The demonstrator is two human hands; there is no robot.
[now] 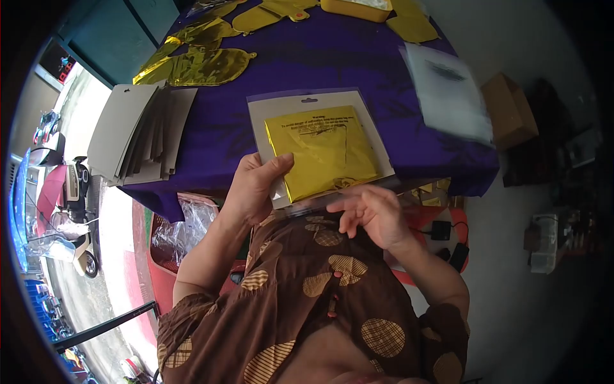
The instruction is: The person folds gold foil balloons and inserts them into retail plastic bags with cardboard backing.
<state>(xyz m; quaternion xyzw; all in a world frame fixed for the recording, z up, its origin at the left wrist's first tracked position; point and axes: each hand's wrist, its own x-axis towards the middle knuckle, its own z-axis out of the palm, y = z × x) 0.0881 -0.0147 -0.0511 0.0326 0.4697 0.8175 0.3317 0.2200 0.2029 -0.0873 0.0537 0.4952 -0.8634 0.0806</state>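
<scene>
A clear plastic packet (320, 144) holds a grey-white card and a folded gold foil piece with small printed text. My left hand (259, 182) grips the packet's lower left edge, thumb on top of the foil. Near the packet's lower right edge is my right hand (374, 214), fingers apart and partly curled, with nothing seen in them. The packet's top part rests over the purple cloth, and its lower edge reaches toward my body.
The purple-covered table (307, 64) bears grey cards (131, 131) at left, gold foil shapes (201, 67) behind, a yellow tray (357, 8) at the back, and clear plastic bags (448, 93) at right. A cardboard box (510, 110) stands beyond; a red basket (160, 253) is below left.
</scene>
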